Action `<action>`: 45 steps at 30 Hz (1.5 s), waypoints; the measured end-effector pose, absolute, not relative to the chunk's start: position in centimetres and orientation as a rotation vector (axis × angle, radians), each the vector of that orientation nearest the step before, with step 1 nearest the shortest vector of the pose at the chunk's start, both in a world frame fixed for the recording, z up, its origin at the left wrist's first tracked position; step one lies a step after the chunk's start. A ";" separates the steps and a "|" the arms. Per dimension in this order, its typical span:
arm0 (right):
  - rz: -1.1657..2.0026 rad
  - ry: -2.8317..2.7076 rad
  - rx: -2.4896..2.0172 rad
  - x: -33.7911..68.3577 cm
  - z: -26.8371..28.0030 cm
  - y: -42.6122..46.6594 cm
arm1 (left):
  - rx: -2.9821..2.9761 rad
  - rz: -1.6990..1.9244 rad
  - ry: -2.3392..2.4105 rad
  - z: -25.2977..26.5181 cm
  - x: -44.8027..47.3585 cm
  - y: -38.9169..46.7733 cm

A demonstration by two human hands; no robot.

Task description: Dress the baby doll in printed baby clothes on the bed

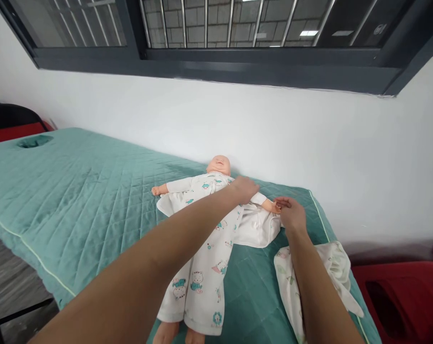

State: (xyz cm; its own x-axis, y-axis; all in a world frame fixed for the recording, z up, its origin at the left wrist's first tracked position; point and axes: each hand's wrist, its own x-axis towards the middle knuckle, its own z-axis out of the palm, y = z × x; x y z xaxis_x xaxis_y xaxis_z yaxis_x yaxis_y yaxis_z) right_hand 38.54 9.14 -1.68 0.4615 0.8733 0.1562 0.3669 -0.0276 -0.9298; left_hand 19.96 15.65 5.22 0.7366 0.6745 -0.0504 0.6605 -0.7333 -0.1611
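A baby doll (pixel 219 165) lies face up on the bed, dressed in white clothes (pixel 216 243) printed with small animals. My left hand (pixel 245 189) is closed around the doll's white sleeve at its upper arm; its fingertips are mostly hidden. At the end of that same outstretched arm, my right hand (pixel 291 213) pinches the doll's small hand (pixel 272 206). Beneath the arm and body a white garment (pixel 259 227) is spread out. The doll's other arm (pixel 161 189) reaches out to the left, its hand bare. Its bare feet show at the bottom edge.
A crumpled white cloth with a leaf print (pixel 333 263) lies by my right forearm. The green quilted bed cover (pixel 94 191) has a hole (pixel 35 141) at the far left. Behind are a white wall and a barred window (pixel 223 28). A red plastic object (pixel 403 296) stands at the right.
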 end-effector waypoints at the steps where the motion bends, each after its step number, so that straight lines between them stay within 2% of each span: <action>1: 0.573 -1.098 -1.605 38.5 -1.7 9.1 | -2.807 0.159 -1.099 5.0 20.2 15.5; 6: 0.538 -1.112 -1.565 38.0 -1.2 9.0 | -2.824 0.096 -1.181 5.8 20.4 13.7; 10: 0.452 -1.169 -1.647 37.0 -0.2 8.1 | -2.852 -0.177 -1.245 7.6 17.0 11.6; 13: 0.393 -1.249 -1.699 35.9 0.5 7.4 | -2.841 -0.573 -1.457 7.7 12.1 10.8; 19: 0.395 -1.327 -1.754 34.6 1.3 7.2 | -2.691 -1.751 -2.077 3.9 4.0 10.2; 22: 0.402 -1.330 -1.762 34.4 1.3 7.2 | -2.677 -2.011 -2.069 2.3 3.0 10.1; 33: 0.739 -1.250 -1.610 33.4 2.1 8.7 | -2.707 -1.955 -2.192 0.8 2.7 11.5; 37: 0.689 -1.348 -1.542 29.0 3.2 8.5 | -2.768 -1.944 -2.141 1.3 2.6 11.4; 41: 0.804 -1.366 -1.409 23.5 2.7 8.0 | -2.823 -1.843 -2.181 1.9 2.5 11.1; 45: 0.881 -1.277 -1.322 22.2 1.4 8.1 | -2.855 -1.850 -2.146 1.9 2.4 11.0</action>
